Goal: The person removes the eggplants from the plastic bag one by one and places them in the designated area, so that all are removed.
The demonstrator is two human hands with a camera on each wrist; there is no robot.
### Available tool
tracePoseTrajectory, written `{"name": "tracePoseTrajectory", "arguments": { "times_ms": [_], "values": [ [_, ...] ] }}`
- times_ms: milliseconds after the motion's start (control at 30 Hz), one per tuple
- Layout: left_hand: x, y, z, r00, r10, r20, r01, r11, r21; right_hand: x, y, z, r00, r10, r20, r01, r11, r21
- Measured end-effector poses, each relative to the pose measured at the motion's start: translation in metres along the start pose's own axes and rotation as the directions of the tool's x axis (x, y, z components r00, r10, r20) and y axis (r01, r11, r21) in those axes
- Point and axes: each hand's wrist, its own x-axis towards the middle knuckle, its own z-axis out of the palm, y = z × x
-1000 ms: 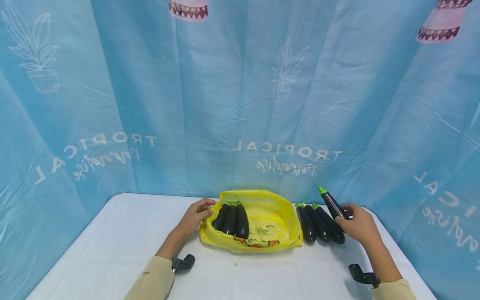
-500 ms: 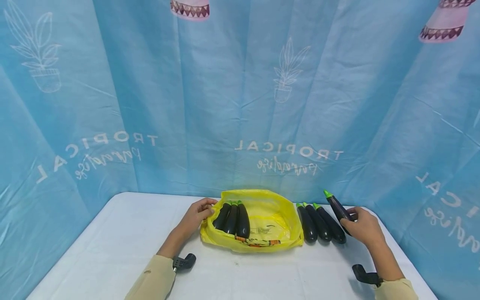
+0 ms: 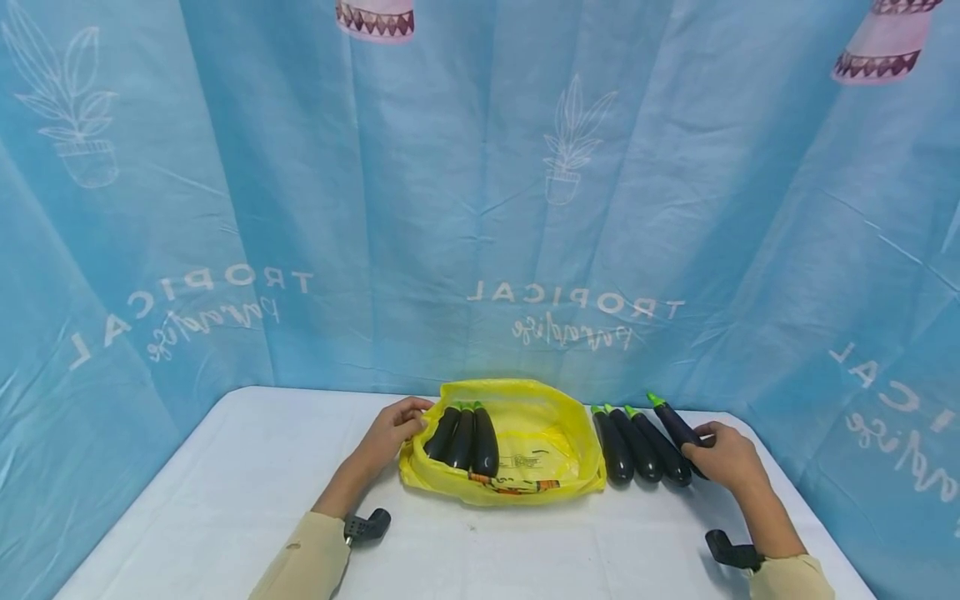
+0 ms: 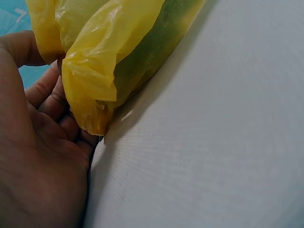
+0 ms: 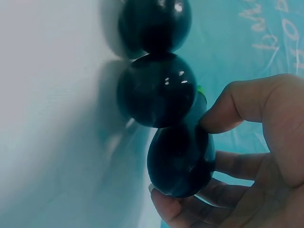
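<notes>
My left hand (image 3: 393,429) pinches the left rim of a yellow plastic bag (image 3: 592,467), which stands with its mouth spread wide. In the left wrist view the thumb and fingers hold a fold of the bag (image 4: 95,71). Three dark eggplants (image 3: 472,442) with green stem ends lie side by side in the bag's left half. On the right, my right hand (image 3: 723,457) grips another eggplant (image 3: 675,423) between thumb and fingers. In the right wrist view this eggplant (image 5: 180,161) lies close against the last of the row, its stem end pointing away.
Three more eggplants (image 3: 641,450) lie in a row on the white table (image 3: 525,550), between the bag and my right hand. A blue printed curtain (image 3: 480,208) hangs behind the table and along its sides.
My right hand has brought its eggplant lower and slightly to the right, down beside the row. The left hand and the bag have stayed put.
</notes>
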Motion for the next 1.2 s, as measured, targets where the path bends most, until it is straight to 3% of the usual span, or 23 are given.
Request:
{"name": "tracePoseTrajectory", "arguments": {
  "times_ms": [1200],
  "values": [
    [0.0005,0.0021,0.0017,0.999,-0.027,-0.017,0.027,0.999,0.018,0.0017,0.0021,0.0074,1.0,0.01,0.021,-0.009,0.997,-0.077]
  ]
}}
